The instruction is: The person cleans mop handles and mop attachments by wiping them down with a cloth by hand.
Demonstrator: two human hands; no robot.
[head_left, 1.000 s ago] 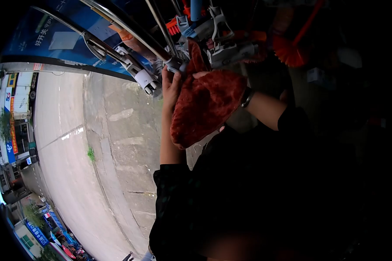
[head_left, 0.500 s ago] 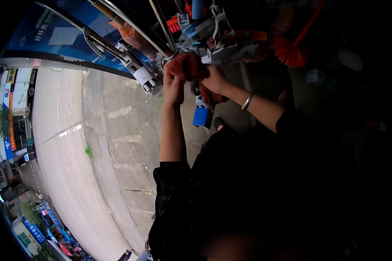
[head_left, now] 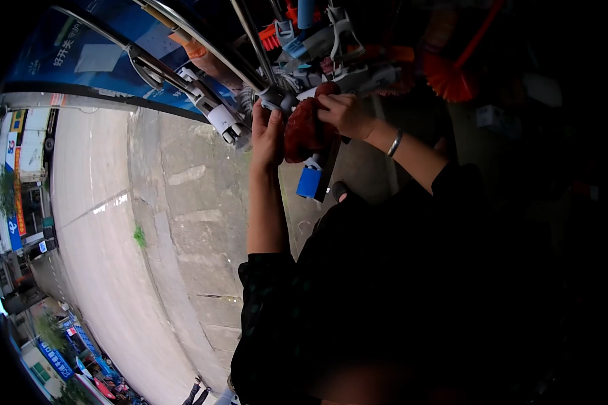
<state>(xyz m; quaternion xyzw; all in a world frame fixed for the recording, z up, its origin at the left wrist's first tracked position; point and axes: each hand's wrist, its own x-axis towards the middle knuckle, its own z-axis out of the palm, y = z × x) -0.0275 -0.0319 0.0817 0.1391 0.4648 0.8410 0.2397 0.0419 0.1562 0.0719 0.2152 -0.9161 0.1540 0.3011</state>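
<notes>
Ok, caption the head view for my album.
Left hand at the grey joint of a metal pole, right hand gripping fluffy red cloth.

1. On the blue panel [head_left: 118, 79] behind the metal poles, the Chinese letters "好开关" can be read; the smaller ones next to them are not clear.
2. On the white sign [head_left: 11, 144] across the road stands "5G".
3. The red banner [head_left: 21, 192] and the lower blue signboard [head_left: 58, 364] carry characters too small for reading.

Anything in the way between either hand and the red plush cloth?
Nothing visible. The right hand grips the red plush cloth; the left hand is close beside it, at the grey joint.
</notes>
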